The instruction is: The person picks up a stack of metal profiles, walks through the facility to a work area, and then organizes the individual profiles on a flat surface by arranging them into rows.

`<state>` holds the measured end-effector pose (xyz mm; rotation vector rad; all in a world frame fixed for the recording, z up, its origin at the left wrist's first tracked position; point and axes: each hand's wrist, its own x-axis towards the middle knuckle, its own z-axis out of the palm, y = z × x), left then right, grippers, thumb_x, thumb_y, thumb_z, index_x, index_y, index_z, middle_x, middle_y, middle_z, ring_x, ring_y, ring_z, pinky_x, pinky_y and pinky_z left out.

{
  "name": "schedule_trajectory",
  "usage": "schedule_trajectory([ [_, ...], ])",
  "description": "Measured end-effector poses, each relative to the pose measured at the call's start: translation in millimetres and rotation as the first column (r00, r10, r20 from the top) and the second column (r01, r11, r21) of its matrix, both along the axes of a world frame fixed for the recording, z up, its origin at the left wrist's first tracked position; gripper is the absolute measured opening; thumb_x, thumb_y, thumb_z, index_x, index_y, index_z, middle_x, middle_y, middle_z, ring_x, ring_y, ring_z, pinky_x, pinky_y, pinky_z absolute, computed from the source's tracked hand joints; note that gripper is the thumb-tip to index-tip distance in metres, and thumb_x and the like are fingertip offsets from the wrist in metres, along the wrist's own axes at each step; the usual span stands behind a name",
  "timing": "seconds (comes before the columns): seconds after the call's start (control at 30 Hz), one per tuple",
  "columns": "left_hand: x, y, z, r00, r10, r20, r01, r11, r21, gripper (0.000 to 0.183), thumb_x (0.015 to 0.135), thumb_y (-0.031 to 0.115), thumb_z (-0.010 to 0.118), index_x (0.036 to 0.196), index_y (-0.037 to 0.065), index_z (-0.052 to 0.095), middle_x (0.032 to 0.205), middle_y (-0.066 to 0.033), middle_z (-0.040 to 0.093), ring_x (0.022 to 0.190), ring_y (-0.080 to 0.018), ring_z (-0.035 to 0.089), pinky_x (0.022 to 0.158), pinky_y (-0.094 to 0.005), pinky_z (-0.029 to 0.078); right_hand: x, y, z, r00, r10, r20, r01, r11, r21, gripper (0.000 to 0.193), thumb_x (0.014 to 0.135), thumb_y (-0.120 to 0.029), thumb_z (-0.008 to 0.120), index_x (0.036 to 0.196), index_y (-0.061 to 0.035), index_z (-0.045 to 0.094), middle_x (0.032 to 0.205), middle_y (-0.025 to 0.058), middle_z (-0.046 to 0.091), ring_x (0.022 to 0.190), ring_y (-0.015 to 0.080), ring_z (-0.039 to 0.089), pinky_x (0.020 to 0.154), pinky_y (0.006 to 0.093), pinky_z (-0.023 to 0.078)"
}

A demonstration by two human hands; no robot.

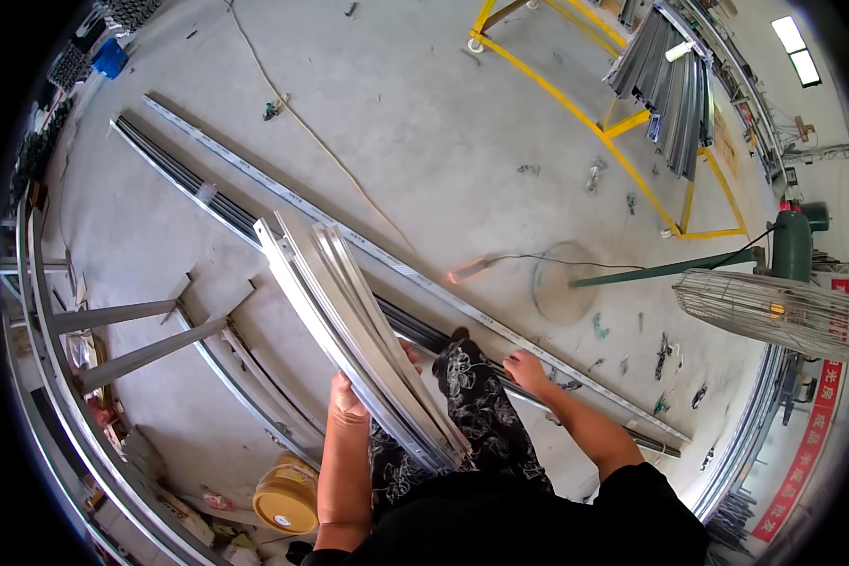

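Observation:
A bundle of long silver-white metal profiles leans across the front of my body, its far ends raised to the left. My left hand is closed around the bundle's left side; fingertips also show at its right edge. My right hand is off to the right, apart from the bundle, with its fingers curled in and nothing visible in them. Below it, a long silver strip runs diagonally over the floor. Beside that strip lies a row of dark profiles, partly hidden behind the bundle and my leg.
A yellow wheeled rack carries grey profiles at the far right. Nearer on the right stands a large caged fan. A yellow bucket and a metal frame are on the left. A cable crosses the grey floor among scraps.

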<state>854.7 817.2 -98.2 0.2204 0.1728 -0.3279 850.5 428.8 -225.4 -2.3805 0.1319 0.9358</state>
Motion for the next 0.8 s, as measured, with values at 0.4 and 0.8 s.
schedule_trajectory([
  [0.4, 61.9, -11.6, -54.6, 0.987, 0.154, 0.043, -0.156, 0.986, 0.063, 0.093, 0.066, 0.052, 0.078, 0.134, 0.004, 0.038, 0.106, -0.0223, 0.057, 0.098, -0.0367, 0.060, 0.082, -0.0516, 0.052, 96.0, 4.7, -101.0, 0.975, 0.186, -0.125, -0.206, 0.963, -0.175, 0.026, 0.078, -0.029, 0.058, 0.081, -0.0039, 0.065, 0.085, 0.0194, 0.065, 0.084, 0.0387, 0.061, 0.074, 0.0482, 0.049],
  [0.8, 161.9, -92.4, -157.0, 0.970, 0.234, -0.057, -0.236, 0.972, -0.020, 0.028, 0.097, 0.024, 0.049, 0.119, 0.008, 0.039, 0.088, -0.0208, 0.061, 0.079, -0.0375, 0.065, 0.073, -0.0507, 0.052, 213.1, -54.9, -309.0, 0.985, 0.141, -0.101, -0.166, 0.935, -0.313, 0.018, 0.081, -0.023, 0.056, 0.085, -0.0072, 0.065, 0.089, 0.0157, 0.065, 0.085, 0.0370, 0.061, 0.074, 0.0470, 0.049],
])
